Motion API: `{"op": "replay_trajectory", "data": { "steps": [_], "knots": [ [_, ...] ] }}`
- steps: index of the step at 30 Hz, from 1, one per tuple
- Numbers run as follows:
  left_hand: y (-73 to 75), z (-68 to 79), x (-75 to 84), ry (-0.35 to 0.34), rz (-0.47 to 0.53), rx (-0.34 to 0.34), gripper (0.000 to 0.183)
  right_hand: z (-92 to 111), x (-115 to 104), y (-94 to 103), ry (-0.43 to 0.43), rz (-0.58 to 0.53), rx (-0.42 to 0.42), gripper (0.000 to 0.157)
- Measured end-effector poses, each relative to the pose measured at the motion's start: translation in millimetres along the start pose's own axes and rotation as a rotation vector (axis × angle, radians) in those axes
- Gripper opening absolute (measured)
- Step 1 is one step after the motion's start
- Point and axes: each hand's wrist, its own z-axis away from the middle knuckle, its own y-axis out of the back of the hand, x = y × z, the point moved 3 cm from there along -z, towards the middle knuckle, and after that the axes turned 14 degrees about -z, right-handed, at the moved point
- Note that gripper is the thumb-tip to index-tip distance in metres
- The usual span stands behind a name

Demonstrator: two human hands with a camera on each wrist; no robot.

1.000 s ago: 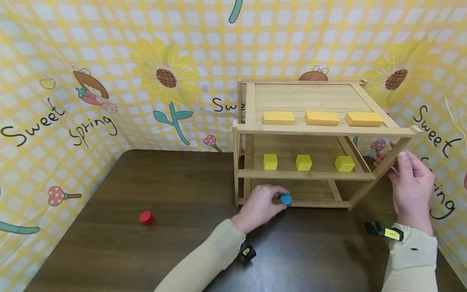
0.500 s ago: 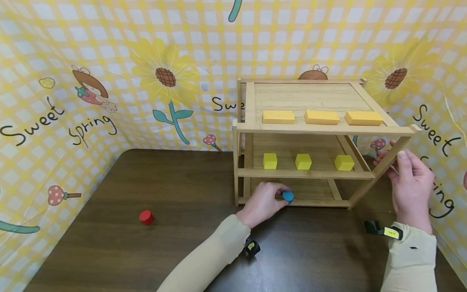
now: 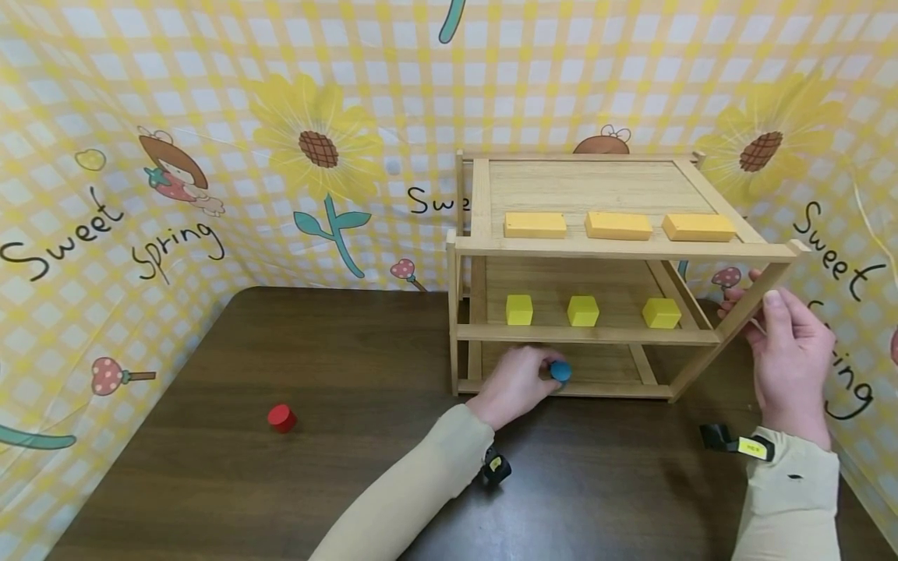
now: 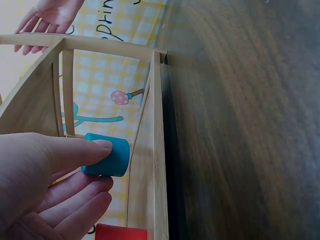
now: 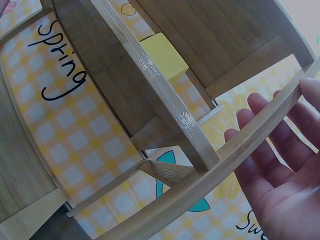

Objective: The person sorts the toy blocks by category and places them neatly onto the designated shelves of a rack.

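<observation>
My left hand (image 3: 515,386) pinches a blue cylinder block (image 3: 560,372) between thumb and fingers, at the front of the bottom level of a wooden three-tier shelf (image 3: 589,336). In the left wrist view the blue block is held above the bottom board, apart from it. A red block (image 4: 121,233) shows there at the lower edge, on that same level; the hand hides it from the head view. My right hand (image 3: 793,351) holds the shelf's right front post, thumb in front and fingers behind. Another red cylinder block (image 3: 282,418) stands on the table to the left.
Three yellow cubes (image 3: 583,312) line the middle level, and three orange-yellow rectangular blocks (image 3: 619,226) lie along the top. The rail (image 3: 589,335) of the middle level runs just above my left hand. Checked cloth (image 3: 393,117) surrounds the dark table (image 3: 337,343).
My left hand has moved right and slightly farther in with the blue block, toward the bottom level. The right hand stays on the post.
</observation>
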Motion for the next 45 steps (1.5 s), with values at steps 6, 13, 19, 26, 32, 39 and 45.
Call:
{"op": "replay_trajectory", "data": {
  "steps": [6, 13, 19, 26, 32, 39, 45],
  "knots": [
    [-4.5, -6.3, 3.7, 0.019, 0.003, -0.024, 0.028, -0.8, 0.2, -0.5, 0.003, 0.0, -0.004, 0.041],
    [-9.0, -13.1, 7.4, 0.015, -0.035, -0.02, 0.029, -0.5, 0.1, -0.5, -0.002, -0.005, 0.001, 0.041],
    [-12.9, -18.7, 7.7, 0.007, -0.083, 0.014, 0.026, 0.1, 0.0, -0.7, -0.005, -0.007, 0.001, 0.041],
    [-16.8, -22.8, 11.7, 0.033, -0.162, 0.002, 0.028, -0.3, 0.2, 0.2, 0.0, -0.013, -0.005, 0.041],
    [-19.5, -24.8, 13.1, 0.031, -0.217, 0.008, 0.028, -0.2, -0.5, 0.6, -0.014, -0.015, -0.001, 0.041],
    [-19.5, -25.2, 15.0, 0.034, -0.244, -0.009, 0.028, -0.5, 0.0, 0.6, -0.013, -0.026, -0.005, 0.042],
    [-18.9, -24.4, 16.6, 0.038, -0.251, -0.018, 0.033, -0.3, -0.4, 0.6, -0.013, -0.025, -0.005, 0.042]
  ]
}}
